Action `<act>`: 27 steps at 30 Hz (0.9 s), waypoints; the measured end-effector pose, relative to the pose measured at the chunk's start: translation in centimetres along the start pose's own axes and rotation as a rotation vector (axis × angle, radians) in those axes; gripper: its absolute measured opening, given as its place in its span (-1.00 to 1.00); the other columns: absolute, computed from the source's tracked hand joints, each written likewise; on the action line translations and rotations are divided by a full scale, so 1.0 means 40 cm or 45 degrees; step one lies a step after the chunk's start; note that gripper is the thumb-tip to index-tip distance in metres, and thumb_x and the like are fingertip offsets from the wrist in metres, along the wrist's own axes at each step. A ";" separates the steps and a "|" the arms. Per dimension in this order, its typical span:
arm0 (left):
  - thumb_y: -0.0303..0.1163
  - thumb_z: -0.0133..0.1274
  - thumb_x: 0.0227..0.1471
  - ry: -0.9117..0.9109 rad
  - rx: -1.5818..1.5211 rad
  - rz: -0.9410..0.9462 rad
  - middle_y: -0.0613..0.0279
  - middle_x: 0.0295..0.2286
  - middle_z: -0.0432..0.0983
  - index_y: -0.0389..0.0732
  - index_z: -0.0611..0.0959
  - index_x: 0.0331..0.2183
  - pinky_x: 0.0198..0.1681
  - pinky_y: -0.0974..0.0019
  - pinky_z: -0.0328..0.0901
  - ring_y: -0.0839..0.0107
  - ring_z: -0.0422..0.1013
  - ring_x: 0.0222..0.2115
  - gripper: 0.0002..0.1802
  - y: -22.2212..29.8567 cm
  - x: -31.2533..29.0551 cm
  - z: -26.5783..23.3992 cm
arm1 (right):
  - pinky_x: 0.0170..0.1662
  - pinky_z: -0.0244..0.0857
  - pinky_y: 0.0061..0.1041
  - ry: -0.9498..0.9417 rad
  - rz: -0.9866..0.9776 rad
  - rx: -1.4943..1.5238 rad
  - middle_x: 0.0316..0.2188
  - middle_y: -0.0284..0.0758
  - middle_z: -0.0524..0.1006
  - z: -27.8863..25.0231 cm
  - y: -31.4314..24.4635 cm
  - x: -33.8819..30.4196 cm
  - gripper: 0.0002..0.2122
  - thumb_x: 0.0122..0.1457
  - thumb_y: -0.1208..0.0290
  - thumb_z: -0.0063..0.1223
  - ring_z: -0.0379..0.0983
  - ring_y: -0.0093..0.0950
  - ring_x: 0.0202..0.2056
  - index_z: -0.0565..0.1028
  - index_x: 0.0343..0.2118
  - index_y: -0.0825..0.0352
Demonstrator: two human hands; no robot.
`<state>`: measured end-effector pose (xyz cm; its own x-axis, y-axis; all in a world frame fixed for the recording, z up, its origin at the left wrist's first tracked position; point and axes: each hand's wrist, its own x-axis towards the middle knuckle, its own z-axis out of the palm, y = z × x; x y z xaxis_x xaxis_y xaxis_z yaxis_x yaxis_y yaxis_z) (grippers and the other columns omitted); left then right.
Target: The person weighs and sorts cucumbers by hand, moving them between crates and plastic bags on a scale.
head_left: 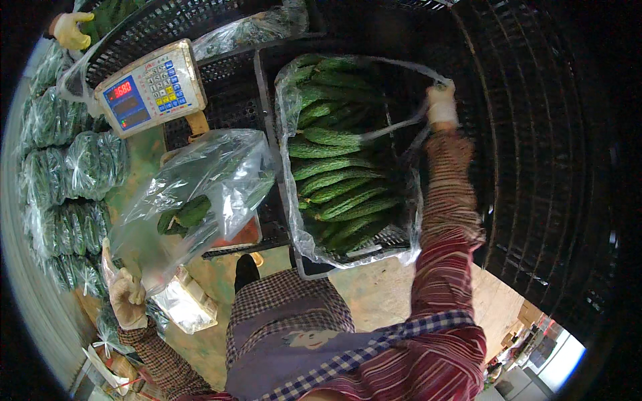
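Observation:
My left hand [128,297], in a pale glove, is closed on the edge of a clear plastic bag [231,157]. A few green cucumbers [192,212] show inside this bag, which lies over the scale's pan. My right arm reaches far forward, and my gloved right hand [441,105] is closed on the clear plastic liner [409,67] at the far right corner of a black crate. Inside that liner, green bumpy cucumbers [334,175] lie in a stacked row, mostly along the crate's left side. The fingertips of my right hand are partly hidden.
A digital scale [150,87] with a lit red display stands left of the crate. Bagged cucumbers [73,167] are piled along the left wall. Another person's gloved hand [71,30] is at the upper left. Stacked black crates [535,134] rise on the right.

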<state>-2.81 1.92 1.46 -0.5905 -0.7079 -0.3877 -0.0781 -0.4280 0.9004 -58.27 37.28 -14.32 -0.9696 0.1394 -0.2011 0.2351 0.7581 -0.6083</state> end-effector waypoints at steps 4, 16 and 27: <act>-0.59 -0.06 -0.15 -0.016 -0.064 -0.008 0.41 -0.78 0.15 -0.15 -0.16 0.18 -0.86 0.61 -0.07 0.68 -0.02 -0.87 -0.08 -0.002 0.014 0.037 | -0.44 0.36 -0.31 -0.211 0.398 0.344 -0.45 -0.18 0.48 -0.099 -0.106 0.028 -0.56 -0.01 0.01 0.03 0.44 -0.29 -0.38 0.45 -0.25 0.34; -0.53 -0.06 -0.16 0.055 0.076 -0.033 0.47 -0.81 0.14 -0.13 -0.08 0.18 -0.89 0.63 -0.04 0.70 0.00 -0.89 -0.13 -0.022 0.015 0.044 | -0.06 0.26 -0.35 -0.603 -0.776 -0.965 -0.08 -0.11 0.35 0.213 -0.139 -0.377 -0.44 -0.17 0.27 0.21 0.32 -0.19 -0.08 0.28 -0.06 0.27; -0.56 -0.03 -0.17 0.077 -0.012 -0.019 0.41 -0.80 0.13 -0.14 -0.11 0.18 -0.88 0.61 -0.05 0.68 0.01 -0.88 -0.08 -0.027 0.002 0.017 | 0.01 0.07 -0.10 -0.629 -0.956 -1.132 -0.19 -0.25 0.37 0.422 -0.077 -0.467 -0.36 -0.32 0.18 0.32 0.26 -0.23 -0.06 0.35 -0.10 0.29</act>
<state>-3.30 2.70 0.58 -0.5394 -0.7341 -0.4124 -0.0787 -0.4436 0.8928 -39.75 21.60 -21.64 -0.6706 -0.6166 -0.4124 -0.6733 0.7393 -0.0105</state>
